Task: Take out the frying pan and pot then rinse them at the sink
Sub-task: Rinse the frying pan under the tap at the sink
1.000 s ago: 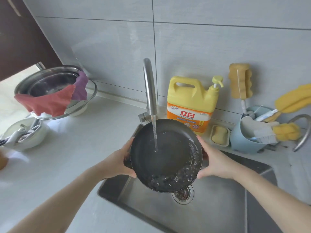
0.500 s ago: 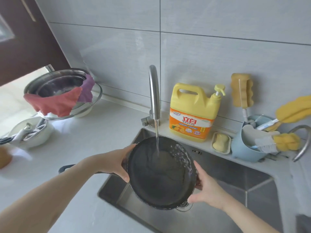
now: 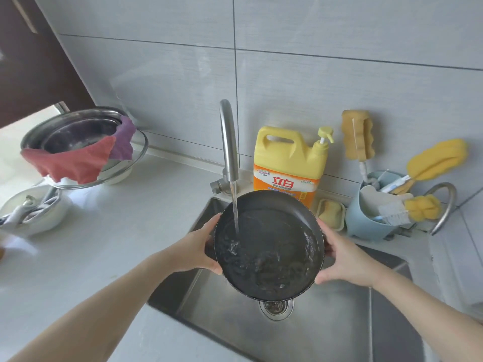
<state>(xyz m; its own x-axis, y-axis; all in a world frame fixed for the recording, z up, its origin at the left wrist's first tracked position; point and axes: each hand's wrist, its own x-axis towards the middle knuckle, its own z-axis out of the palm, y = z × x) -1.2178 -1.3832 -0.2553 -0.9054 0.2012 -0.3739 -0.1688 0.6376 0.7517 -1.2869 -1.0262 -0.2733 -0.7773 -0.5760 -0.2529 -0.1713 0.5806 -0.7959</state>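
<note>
STEP: rinsing | frying pan over the sink, under the tap, above the drain | GRIP: left hand and right hand each clasp the pan's rim | RISK: wet rim may slip; a steeper tilt could splash the desk left of the sink

I saw the dark frying pan tilted over the sink, near its back-left corner, holding water.
</note>
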